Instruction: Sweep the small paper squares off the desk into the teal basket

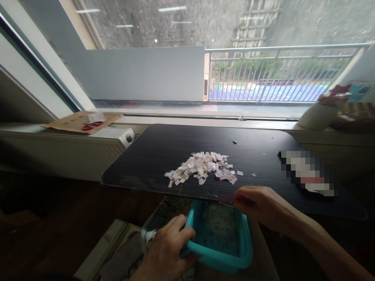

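My left hand (168,246) grips the left rim of a teal plastic tub (234,259), held below the near edge of a dark table (164,146). The tub holds a layer of small paper scraps. My right hand (260,205) is closed at the table's near edge, just above the tub's far right corner, pinching a small dark reddish thing I cannot make out. A pile of small white and pink paper scraps (202,168) lies on the table, a short way beyond my right hand.
A blurred-out flat object (307,171) lies at the table's right. A white radiator (113,134) and a sheet of cardboard (79,121) with red scissors sit to the left. A white pot (315,115) stands on the window sill; beyond are a window and a balcony railing.
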